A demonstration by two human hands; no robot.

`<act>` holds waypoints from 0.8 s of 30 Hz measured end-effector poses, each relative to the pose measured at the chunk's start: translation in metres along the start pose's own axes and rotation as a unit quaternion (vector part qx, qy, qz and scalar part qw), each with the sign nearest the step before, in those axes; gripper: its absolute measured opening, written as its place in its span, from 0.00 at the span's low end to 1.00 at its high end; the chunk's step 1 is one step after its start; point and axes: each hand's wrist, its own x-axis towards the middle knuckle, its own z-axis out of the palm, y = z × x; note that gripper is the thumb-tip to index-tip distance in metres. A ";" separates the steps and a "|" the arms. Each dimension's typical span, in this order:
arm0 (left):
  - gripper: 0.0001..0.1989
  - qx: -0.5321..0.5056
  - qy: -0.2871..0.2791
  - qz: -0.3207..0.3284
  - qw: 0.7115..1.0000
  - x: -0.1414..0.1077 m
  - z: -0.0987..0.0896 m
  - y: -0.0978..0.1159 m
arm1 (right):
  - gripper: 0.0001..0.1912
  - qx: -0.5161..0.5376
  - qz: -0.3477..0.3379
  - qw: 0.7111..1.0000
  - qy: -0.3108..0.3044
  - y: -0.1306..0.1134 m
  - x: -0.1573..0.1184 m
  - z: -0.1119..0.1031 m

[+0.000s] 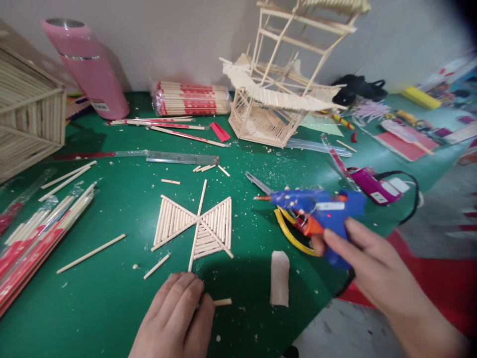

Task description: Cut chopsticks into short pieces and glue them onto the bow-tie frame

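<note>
Head view: right hand (pixel 367 258) around glue gun (pixel 316 209)

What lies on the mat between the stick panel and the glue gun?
Head view: mostly bare green mat with wood crumbs between the stick panel and glue gun.
</note>
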 end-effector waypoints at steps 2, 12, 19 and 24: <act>0.09 0.002 0.013 0.007 1.000 0.004 -0.003 0.002 | 0.16 -0.019 0.003 0.998 0.065 0.005 0.024 -0.008; 0.10 0.021 0.059 0.007 0.998 0.014 -0.012 0.007 | 0.16 -0.237 -0.073 0.946 0.209 -0.001 0.058 -0.006; 0.10 -0.048 0.094 -0.046 0.993 0.016 -0.005 0.012 | 0.07 -0.089 -0.436 0.895 -0.035 -0.057 -0.018 0.070; 0.13 -0.083 0.150 -0.081 0.982 0.014 0.004 0.014 | 0.07 -0.151 -0.424 0.888 -0.095 -0.059 -0.023 0.089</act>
